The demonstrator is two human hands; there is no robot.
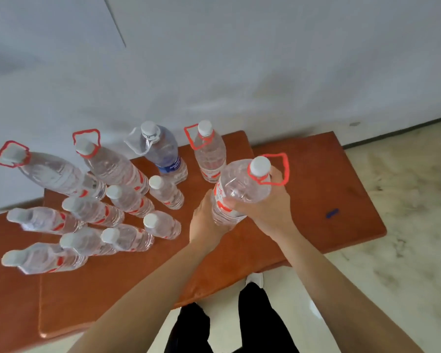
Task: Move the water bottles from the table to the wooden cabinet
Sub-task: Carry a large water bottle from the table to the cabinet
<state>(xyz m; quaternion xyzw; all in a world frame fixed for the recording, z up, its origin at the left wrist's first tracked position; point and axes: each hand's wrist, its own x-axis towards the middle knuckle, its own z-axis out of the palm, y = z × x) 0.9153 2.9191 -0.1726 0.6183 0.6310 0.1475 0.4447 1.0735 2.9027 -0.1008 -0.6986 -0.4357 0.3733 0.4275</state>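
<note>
Presently: one big bottle (239, 189) clasped by left hand (204, 220) and right hand (267, 205), a dozen-odd others crowding bench (316, 189) (cabinet unseen), task barely begun.

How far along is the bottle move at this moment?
Nothing visibly delivered: the wooden cabinet is out of view. In hand: left hand and right hand grip one large red-handled bottle. Left: about a dozen bottles, including the blue-labelled bottle, stand on the table.
</note>
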